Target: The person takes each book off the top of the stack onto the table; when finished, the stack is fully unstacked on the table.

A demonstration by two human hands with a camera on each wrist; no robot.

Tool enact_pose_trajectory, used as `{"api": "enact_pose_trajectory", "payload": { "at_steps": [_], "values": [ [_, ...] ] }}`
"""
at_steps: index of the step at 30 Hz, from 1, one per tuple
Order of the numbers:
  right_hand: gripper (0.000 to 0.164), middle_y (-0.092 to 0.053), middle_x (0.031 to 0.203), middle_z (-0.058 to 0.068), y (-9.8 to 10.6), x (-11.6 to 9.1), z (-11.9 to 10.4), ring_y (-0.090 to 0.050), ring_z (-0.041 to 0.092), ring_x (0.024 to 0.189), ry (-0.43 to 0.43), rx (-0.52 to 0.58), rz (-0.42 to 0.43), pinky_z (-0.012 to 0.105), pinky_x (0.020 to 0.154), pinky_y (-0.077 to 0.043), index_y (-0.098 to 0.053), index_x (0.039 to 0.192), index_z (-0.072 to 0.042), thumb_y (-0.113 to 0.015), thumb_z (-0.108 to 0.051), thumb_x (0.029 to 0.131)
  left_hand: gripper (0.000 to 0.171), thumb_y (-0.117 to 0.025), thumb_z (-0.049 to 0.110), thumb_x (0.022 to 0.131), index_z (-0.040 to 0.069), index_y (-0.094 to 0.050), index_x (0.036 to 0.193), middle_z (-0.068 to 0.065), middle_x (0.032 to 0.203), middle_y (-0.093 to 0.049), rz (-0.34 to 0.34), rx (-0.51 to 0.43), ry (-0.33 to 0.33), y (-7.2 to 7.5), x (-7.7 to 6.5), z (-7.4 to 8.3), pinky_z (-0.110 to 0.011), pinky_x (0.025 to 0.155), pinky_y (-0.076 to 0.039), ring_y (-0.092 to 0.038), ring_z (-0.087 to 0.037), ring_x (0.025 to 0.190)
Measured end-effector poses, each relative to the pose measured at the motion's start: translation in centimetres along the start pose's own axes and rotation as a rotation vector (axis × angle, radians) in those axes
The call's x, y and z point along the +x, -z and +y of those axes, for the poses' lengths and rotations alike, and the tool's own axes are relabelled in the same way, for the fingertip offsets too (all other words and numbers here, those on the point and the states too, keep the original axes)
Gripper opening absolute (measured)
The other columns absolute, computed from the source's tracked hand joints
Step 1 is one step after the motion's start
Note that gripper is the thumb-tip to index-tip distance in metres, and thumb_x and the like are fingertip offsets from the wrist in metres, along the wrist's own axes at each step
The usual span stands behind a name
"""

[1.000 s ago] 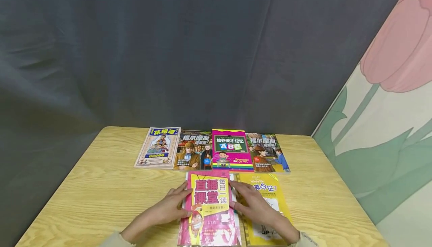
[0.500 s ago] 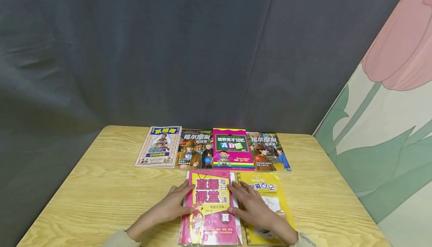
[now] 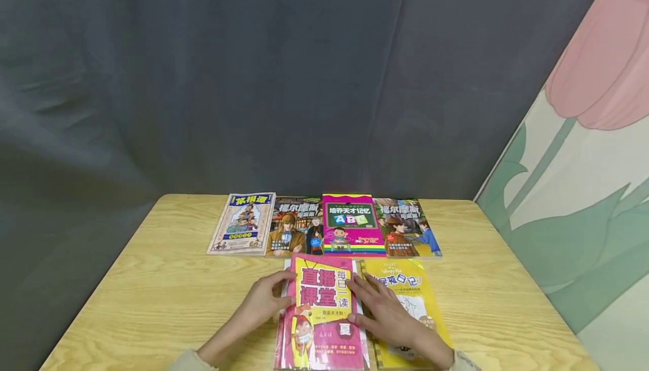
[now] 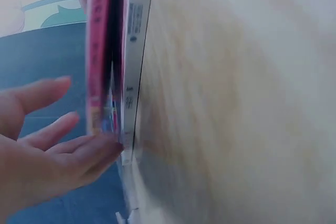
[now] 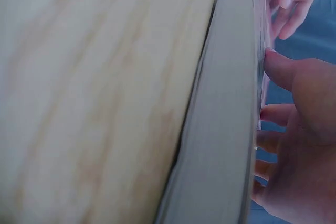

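A pink book [image 3: 332, 326] with a yellow panel tops a small stack in front of me. In the left wrist view its spine stands apart from a white-spined book [image 4: 135, 51] beneath, with a dark gap between. My left hand [image 3: 266, 299] is at its left edge, fingertips by the spine, thumb held away from it in the wrist view. From the right, my right hand [image 3: 382, 312] reaches over a yellow book [image 3: 426, 326], thumb and fingertips along the pink book's right side. The yellow book's thick page block [image 5: 226, 103] fills much of the right wrist view.
Along the back of the wooden table [image 3: 152, 303] lie a cream book [image 3: 242, 224], a dark detective book [image 3: 294, 230], a magenta ABC book [image 3: 350, 236] and another detective book [image 3: 405, 233]. A dark curtain [image 3: 253, 78] hangs behind, with a tulip-painted wall [image 3: 583, 219] at right.
The pink book has shifted slightly right on the stack, baring more of what lies under its left edge. Both hands have moved along with it. The head view has shifted a little.
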State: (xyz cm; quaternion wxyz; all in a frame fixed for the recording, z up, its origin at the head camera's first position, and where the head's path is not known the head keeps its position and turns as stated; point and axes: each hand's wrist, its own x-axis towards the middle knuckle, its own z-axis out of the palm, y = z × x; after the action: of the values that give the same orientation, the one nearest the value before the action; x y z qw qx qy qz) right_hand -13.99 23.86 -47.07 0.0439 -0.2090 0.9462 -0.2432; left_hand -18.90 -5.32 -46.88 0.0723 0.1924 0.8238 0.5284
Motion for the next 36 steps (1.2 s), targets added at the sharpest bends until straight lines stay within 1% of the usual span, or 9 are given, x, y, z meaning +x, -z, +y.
{"api": "enact_pose_trajectory", "payload": {
  "at_steps": [3,6,8,12,15,19,24,32,36],
  "values": [
    [0.068,-0.031,0.154,0.014,0.0,0.0,0.0,-0.019,0.045,0.141,0.001,0.009,0.002,0.072,0.105,-0.017,-0.036,0.150,-0.012,-0.052,-0.050,0.095,0.046,-0.072,0.000,0.079,-0.001,-0.060,0.124,-0.027,0.128,-0.056,0.054,-0.217,0.068,0.0,0.0,0.2,-0.045,0.086,-0.055,-0.061,-0.038,0.107],
    [0.068,-0.030,0.155,0.013,0.0,0.0,0.0,-0.018,0.044,0.141,0.005,0.010,-0.003,0.073,0.105,-0.016,-0.035,0.150,-0.013,-0.051,-0.050,0.096,0.050,-0.070,-0.003,0.080,-0.001,-0.056,0.128,-0.030,0.121,-0.059,0.077,-0.385,0.129,-0.1,-0.1,0.3,-0.038,0.073,-0.059,-0.066,-0.032,0.096],
    [0.068,-0.029,0.155,0.014,0.0,0.0,0.1,-0.018,0.044,0.141,0.009,0.005,-0.009,0.073,0.105,-0.015,-0.034,0.151,-0.013,-0.050,-0.050,0.096,0.054,-0.071,-0.002,0.081,0.000,-0.054,0.132,-0.030,0.118,-0.060,0.069,-0.429,0.150,-0.2,0.1,0.3,-0.037,0.071,-0.059,-0.067,-0.029,0.094],
    [0.068,-0.028,0.155,0.014,0.2,0.0,0.3,-0.017,0.044,0.141,0.016,-0.006,-0.014,0.072,0.106,-0.015,-0.032,0.151,-0.014,-0.050,-0.049,0.096,0.063,-0.073,0.002,0.081,0.002,-0.048,0.139,-0.029,0.130,-0.053,-0.001,-0.446,0.136,-0.3,0.6,-0.2,-0.034,0.075,-0.058,-0.065,-0.027,0.097],
    [0.067,-0.029,0.155,0.015,0.3,0.1,0.3,-0.018,0.044,0.141,0.024,-0.011,-0.013,0.072,0.105,-0.016,-0.033,0.151,-0.014,-0.051,-0.048,0.096,0.071,-0.072,0.001,0.082,0.002,-0.039,0.145,-0.030,0.143,-0.039,-0.108,-0.474,0.120,-0.1,0.9,-0.5,-0.035,0.080,-0.057,-0.063,-0.030,0.104],
    [0.067,-0.028,0.155,0.016,0.4,0.2,0.3,-0.018,0.045,0.141,0.039,-0.013,-0.022,0.072,0.105,-0.017,-0.032,0.151,-0.013,-0.052,-0.046,0.096,0.083,-0.070,-0.004,0.081,0.004,-0.026,0.151,-0.032,0.138,-0.044,-0.218,-0.489,0.127,0.2,1.0,-0.7,-0.037,0.082,-0.057,-0.063,-0.032,0.105],
    [0.066,-0.025,0.157,0.013,0.7,0.6,0.5,-0.016,0.042,0.142,0.031,-0.011,-0.044,0.070,0.107,-0.016,-0.029,0.153,-0.015,-0.048,-0.047,0.098,0.084,-0.069,-0.007,0.081,0.005,-0.024,0.152,-0.030,0.129,-0.053,-0.222,-0.462,0.136,0.5,1.2,-0.9,-0.037,0.076,-0.058,-0.065,-0.030,0.098],
    [0.064,-0.028,0.156,0.009,1.1,0.7,0.6,-0.019,0.040,0.142,-0.006,0.027,-0.037,0.070,0.107,-0.016,-0.022,0.154,-0.015,-0.045,-0.042,0.101,0.084,-0.067,-0.006,0.083,0.010,-0.024,0.153,-0.030,0.140,-0.041,-0.194,-0.463,0.133,0.7,0.9,-1.1,-0.036,0.079,-0.058,-0.063,-0.030,0.104],
    [0.065,-0.029,0.156,0.007,1.0,0.6,0.5,-0.020,0.039,0.142,-0.043,0.034,-0.046,0.068,0.108,-0.017,-0.021,0.155,-0.018,-0.044,-0.045,0.101,0.085,-0.066,-0.006,0.084,0.012,-0.021,0.154,-0.032,0.135,-0.047,-0.192,-0.492,0.138,1.2,0.5,-1.1,-0.039,0.080,-0.057,-0.064,-0.032,0.102]
  ]
}}
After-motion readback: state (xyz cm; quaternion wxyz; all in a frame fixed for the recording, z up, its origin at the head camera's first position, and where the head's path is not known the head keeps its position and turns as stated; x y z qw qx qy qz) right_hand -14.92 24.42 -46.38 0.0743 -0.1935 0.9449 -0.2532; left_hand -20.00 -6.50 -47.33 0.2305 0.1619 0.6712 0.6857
